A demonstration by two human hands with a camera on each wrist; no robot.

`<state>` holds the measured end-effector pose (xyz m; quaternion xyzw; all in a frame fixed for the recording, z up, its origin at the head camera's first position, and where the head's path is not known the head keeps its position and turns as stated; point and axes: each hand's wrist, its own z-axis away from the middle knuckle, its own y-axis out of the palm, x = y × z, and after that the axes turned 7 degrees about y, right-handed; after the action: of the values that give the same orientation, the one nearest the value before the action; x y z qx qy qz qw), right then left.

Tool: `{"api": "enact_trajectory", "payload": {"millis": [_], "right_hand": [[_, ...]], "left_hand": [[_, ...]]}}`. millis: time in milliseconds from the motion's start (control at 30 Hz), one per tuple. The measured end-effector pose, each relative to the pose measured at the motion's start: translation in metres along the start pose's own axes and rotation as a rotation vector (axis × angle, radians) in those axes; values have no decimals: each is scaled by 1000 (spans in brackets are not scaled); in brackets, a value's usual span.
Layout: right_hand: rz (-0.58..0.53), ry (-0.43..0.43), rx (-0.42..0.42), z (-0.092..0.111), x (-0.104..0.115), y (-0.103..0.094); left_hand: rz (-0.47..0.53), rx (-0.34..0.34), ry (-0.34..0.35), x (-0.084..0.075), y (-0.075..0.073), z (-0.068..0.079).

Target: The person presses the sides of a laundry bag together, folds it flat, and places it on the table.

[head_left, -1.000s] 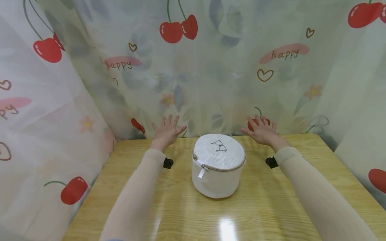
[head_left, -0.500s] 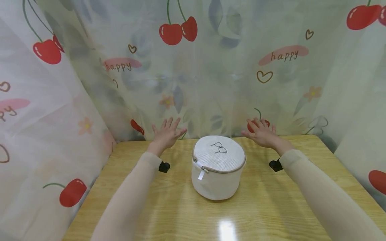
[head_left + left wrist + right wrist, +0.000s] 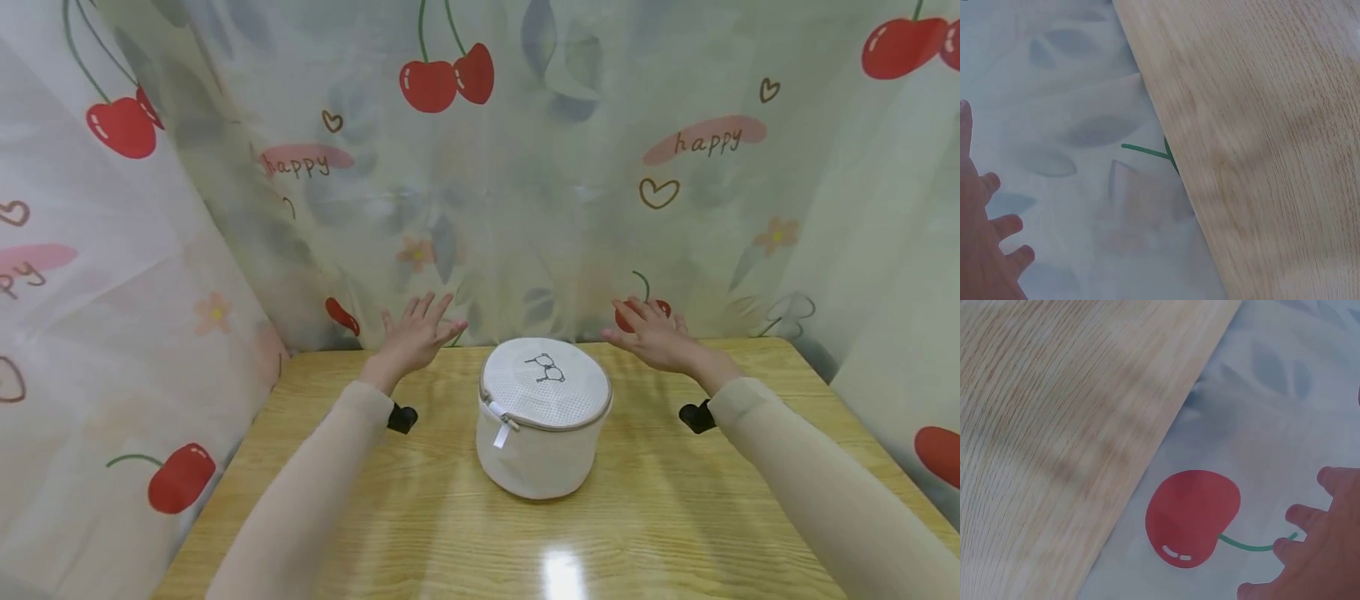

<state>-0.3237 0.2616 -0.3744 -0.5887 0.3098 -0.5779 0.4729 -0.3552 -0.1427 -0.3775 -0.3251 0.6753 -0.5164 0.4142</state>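
A round white zippered mesh bag stands on the wooden table, its lid printed with a pair of glasses and its zipper pull hanging at the front left. To the left of the bag and a little beyond it, my left hand is raised with fingers spread. On the other side, my right hand is held up the same way, fingers apart. Neither hand touches the bag or holds anything. Fingers of the left hand show in the left wrist view, those of the right hand in the right wrist view.
The wooden table ends at a straight far edge just behind the bag. A curtain printed with cherries and hearts hangs behind it and on both sides. A dark wrist camera sits under the left wrist, another under the right.
Both forearms have drifted slightly outward, the left wrist to the left and the right wrist to the right. The fingers stay spread. The bag has not moved on the table.
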Motion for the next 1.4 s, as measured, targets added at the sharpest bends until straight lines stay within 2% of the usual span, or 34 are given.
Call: {"api": "enact_trajectory", "payload": {"millis": [300,567,733,967,1200,1400], "right_hand": [[-5,-51,-28,4,1,4],[-47,-161,-64,5,-4,11],[-61,-182,-67,7,-3,10],[-93,-204,-49,16,2,6],[-144,-173,20,23,9,3],[-223,-189,64,26,10,5]], "left_hand": [[-33,13,-4,2,1,7],[19,0,29,2,1,13],[59,0,49,-2,1,16],[172,2,76,-10,0,20],[314,9,126,-12,1,23],[419,23,155,-14,-2,28]]}}
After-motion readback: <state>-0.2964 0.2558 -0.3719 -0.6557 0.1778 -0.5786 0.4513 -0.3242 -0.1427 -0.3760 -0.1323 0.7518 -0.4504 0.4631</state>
